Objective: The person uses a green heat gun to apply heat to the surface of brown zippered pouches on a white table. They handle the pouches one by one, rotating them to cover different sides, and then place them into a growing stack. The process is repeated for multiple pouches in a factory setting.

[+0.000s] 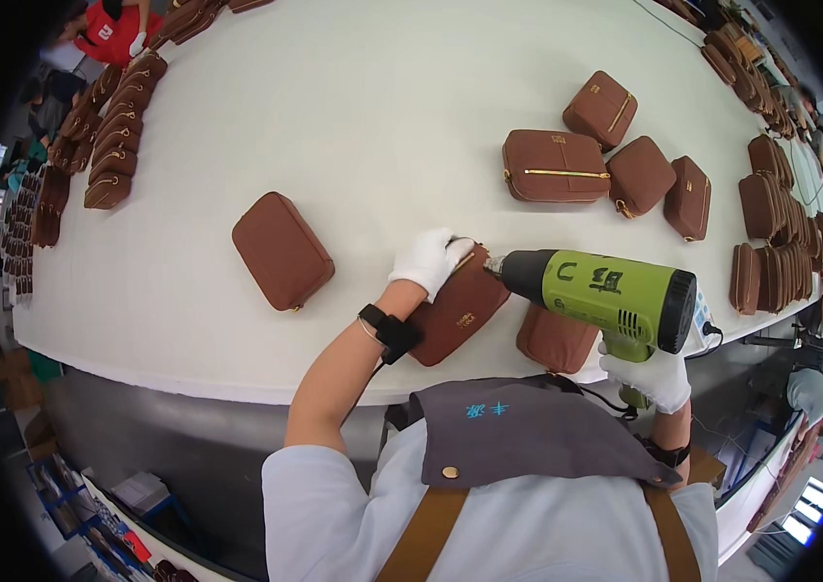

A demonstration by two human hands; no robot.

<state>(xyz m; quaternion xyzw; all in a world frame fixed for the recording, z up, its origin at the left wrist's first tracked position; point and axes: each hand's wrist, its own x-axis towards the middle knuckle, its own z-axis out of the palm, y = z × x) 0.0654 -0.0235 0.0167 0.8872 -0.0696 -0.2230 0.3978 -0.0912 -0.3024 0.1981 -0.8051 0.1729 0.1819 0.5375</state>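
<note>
In my white-gloved right hand (652, 376) is the handle of a green and black heat gun (598, 296). Its metal nozzle points left, close to the zipper end of a brown bag (460, 308). My left hand (430, 260), gloved in white too, has its fingers curled over the top edge of that bag by the gold zipper. Partly under the heat gun lies a second brown bag (555, 338). To the left, apart from my hands, another brown bag (282, 250) lies with a plain side up.
Several brown bags (557, 167) lie loosely at the right on the white table (382, 116). Rows of bags (120, 145) line the left edge, and stacked bags (775, 228) stand far right. A person in red (111, 34) is at the far left. The heat gun's cord (606, 398) hangs near my body.
</note>
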